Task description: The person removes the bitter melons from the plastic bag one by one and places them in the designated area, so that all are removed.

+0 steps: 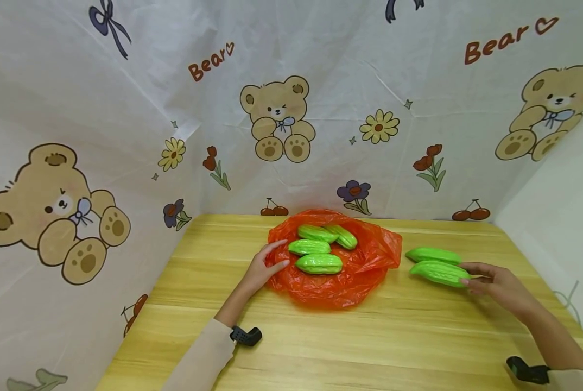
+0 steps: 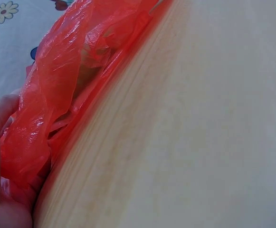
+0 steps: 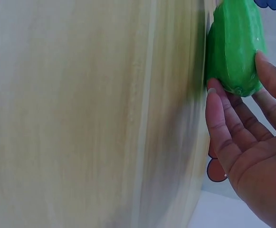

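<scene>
A crinkled red plastic bag (image 1: 328,296) lies spread open on the table, with several glossy green bitter melons (image 1: 319,264) in it. My left hand (image 1: 262,267) holds the bag's left side, thumb and fingers about the thin plastic; the left wrist view shows the bunched red film (image 2: 38,123) against the hand. To the right of the bag, two more bitter melons lie side by side. My right hand (image 1: 499,285) grips the blunt end of the nearer bitter melon (image 1: 440,273). In the right wrist view, thumb and fingers surround the end of that melon (image 3: 237,52).
The wooden table (image 1: 330,347) meets a white cloth backdrop (image 1: 330,65) printed with bears and flowers. A pale wall (image 1: 555,217) borders the right side, with a thin cord (image 1: 571,298) by it. Black wrist devices sit on the left wrist (image 1: 246,336) and right wrist (image 1: 528,371).
</scene>
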A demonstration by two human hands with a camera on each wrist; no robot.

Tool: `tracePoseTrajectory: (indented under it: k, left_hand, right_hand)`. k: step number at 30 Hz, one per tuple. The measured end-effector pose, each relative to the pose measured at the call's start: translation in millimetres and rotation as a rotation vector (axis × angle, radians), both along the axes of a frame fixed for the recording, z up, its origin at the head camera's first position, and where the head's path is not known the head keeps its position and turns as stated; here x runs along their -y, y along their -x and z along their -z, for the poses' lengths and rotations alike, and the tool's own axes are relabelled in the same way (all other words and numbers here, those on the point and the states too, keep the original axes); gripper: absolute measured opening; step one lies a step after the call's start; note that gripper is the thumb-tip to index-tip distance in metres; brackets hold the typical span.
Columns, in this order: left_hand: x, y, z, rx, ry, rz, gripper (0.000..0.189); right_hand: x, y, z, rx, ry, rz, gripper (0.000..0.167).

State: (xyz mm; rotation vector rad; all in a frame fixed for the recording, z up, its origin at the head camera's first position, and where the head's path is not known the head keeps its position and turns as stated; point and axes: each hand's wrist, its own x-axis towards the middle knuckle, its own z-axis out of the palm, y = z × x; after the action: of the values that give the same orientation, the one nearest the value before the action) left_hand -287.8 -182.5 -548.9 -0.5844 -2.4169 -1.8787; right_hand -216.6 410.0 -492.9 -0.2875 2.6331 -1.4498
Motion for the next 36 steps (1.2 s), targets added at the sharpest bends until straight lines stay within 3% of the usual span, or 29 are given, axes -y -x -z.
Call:
tracePoseTrajectory:
  k: [36]
  left_hand:
    - [-0.2, 0.0, -0.7, 0.001, 0.005, -0.008, 0.058]
  right_hand:
    - [1.3, 6.2, 5.9, 0.045, -0.051, 0.029, 0.060]
